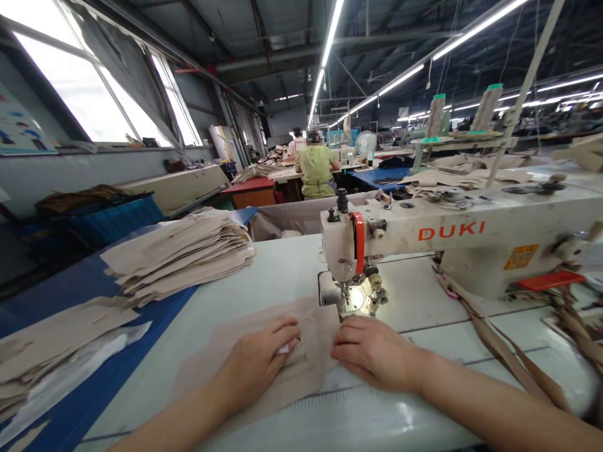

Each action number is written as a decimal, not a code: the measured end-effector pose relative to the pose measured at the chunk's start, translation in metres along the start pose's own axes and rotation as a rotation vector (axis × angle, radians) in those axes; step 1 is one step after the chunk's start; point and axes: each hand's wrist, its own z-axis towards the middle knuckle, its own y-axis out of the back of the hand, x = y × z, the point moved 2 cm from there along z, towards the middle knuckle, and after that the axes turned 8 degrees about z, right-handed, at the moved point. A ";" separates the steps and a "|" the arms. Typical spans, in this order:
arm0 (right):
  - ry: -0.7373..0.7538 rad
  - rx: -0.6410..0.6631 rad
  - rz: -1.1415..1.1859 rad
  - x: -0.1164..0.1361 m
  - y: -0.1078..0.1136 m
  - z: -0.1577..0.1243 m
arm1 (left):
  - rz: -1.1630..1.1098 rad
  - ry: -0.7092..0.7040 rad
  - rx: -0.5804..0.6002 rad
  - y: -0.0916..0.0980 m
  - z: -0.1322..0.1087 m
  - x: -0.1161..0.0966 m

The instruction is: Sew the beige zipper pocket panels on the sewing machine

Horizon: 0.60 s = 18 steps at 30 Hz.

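Note:
A beige fabric panel (pixel 316 333) lies on the pale sewing table, its far right corner close to the lit needle area (pixel 354 300) of a white sewing machine (pixel 400 226). A rectangular outline shows on the panel. My left hand (pixel 257 361) rests on the fabric with its fingers curled. A small white and shiny thing (pixel 287 347) shows between thumb and fingers; I cannot make out its kind. At the panel's right edge, my right hand (pixel 374 351) has its fingers bent and pressed together on the cloth, just in front of the needle area.
Stacked beige fabric pieces (pixel 183 251) lie to the left, with more pieces (pixel 61 333) nearer me on a blue surface (pixel 160 320). Tan strips (pixel 499 345) hang across the table at right. Thread cones (pixel 436 116) stand behind the machine. A person (pixel 316 166) sits ahead.

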 end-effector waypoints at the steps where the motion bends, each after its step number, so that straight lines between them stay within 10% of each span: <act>1: 0.001 -0.021 0.010 0.000 0.000 0.000 | -0.006 0.021 -0.026 0.001 -0.003 0.000; 10: -0.193 -0.222 0.375 -0.009 0.012 0.008 | 0.032 0.183 0.078 0.003 -0.058 0.001; 18: -0.657 -0.257 0.704 -0.008 0.004 0.022 | -0.204 0.328 0.423 0.068 -0.019 0.032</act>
